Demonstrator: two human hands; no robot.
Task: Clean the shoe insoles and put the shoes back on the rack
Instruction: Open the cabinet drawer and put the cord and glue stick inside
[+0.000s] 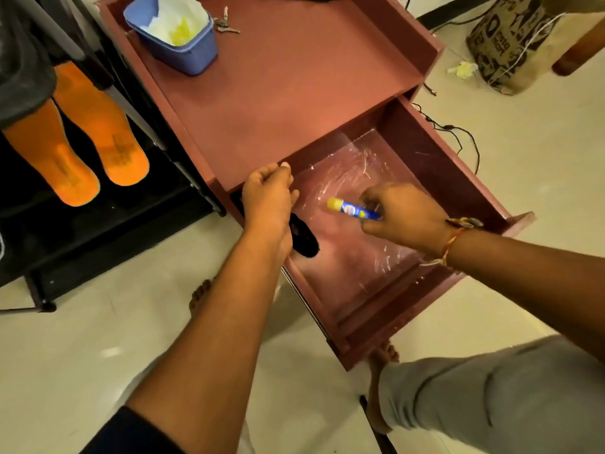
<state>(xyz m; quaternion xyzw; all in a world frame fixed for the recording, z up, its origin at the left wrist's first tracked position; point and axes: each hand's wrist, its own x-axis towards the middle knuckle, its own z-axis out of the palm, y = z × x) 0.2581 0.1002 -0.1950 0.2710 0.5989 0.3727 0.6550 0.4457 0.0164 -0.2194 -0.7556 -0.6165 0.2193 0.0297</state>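
Right hand (402, 217) pinches blue tube (355, 210), yellow cap, over open drawer (458, 178). Left hand (268, 198) just beside it, fingers curled on a black object (306, 239). Orange insoles (95, 126) well left of both, on black rack (98, 231).

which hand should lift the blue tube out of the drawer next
Right. The right hand grips the blue tube over the open drawer; the left hand is at the drawer's edge, busy holding a black object.
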